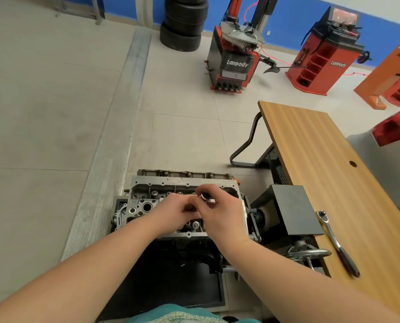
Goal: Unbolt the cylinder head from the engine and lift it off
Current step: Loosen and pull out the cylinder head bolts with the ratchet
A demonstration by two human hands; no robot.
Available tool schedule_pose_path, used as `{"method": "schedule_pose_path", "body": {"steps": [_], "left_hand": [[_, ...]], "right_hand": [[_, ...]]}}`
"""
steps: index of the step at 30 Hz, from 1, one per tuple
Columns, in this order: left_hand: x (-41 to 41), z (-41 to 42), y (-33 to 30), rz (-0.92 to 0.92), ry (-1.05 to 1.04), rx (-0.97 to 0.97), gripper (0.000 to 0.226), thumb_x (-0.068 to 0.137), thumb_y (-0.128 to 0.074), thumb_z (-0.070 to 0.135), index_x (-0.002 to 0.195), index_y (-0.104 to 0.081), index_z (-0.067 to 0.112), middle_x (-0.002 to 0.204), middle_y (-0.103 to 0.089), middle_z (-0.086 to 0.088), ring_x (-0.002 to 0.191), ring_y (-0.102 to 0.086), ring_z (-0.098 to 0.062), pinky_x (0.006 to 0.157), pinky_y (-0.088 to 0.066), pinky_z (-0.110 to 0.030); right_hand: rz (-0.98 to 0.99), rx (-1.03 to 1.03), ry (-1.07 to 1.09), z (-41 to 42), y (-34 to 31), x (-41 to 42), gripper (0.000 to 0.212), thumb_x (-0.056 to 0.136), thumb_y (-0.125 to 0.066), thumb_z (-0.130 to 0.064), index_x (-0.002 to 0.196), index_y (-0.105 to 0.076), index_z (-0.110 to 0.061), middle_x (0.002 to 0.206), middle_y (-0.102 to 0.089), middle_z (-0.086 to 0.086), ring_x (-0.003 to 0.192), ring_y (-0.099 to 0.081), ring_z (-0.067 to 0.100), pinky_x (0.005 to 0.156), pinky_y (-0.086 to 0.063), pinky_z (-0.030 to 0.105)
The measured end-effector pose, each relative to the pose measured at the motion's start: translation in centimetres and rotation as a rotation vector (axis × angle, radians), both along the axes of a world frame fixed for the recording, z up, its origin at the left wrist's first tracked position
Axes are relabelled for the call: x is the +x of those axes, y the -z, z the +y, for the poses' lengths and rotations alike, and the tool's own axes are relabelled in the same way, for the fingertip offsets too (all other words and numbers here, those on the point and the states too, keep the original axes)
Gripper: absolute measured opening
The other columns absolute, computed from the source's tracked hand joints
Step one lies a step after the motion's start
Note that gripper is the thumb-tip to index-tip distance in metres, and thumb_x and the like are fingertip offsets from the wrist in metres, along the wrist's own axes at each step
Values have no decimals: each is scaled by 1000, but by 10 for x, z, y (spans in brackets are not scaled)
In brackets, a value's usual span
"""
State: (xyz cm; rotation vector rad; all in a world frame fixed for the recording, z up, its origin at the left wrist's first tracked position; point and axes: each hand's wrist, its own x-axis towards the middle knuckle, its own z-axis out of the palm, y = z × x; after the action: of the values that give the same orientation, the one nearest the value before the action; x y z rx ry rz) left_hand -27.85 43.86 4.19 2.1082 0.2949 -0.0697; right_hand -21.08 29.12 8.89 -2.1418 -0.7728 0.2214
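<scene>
Steel socket (pixel 204 196) pinched in right grip (pixel 217 212); left grip (pixel 175 214) unclear; one ratchet (pixel 336 241).

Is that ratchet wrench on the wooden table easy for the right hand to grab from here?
Probably yes. The ratchet wrench lies alone on the wooden table, nothing covering it. But the right hand is pinching a small metal piece over the cylinder head.

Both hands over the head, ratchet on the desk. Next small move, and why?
Probably seat the socket pinched in the right hand onto a head bolt, then reach for the ratchet. The left hand is curled right beside it over the cylinder head, holding something I can't make out, and the ratchet lies unused on the wooden desk.
</scene>
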Motion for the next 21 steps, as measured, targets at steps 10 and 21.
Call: {"method": "schedule_pose_path", "body": {"steps": [10, 21], "left_hand": [[-9, 3, -11, 56, -3, -118, 50, 103, -68, 24, 88, -63, 71, 97, -70, 39, 96, -66, 15, 76, -47, -2], [-7, -8, 1, 86, -212, -101, 11, 92, -82, 26, 102, -77, 26, 97, -78, 11, 93, -72, -1, 92, -59, -32]], "right_hand": [[-89, -144, -307, -9, -5, 11, 40, 102, -60, -28, 141, -58, -34, 133, -68, -14, 122, -62, 7, 105, -54, 33], [-87, -228, -515, -7, -17, 32, 41, 104, -55, -11, 139, -59, -32, 133, -66, -11, 122, -60, 10, 99, -44, 17]]}}
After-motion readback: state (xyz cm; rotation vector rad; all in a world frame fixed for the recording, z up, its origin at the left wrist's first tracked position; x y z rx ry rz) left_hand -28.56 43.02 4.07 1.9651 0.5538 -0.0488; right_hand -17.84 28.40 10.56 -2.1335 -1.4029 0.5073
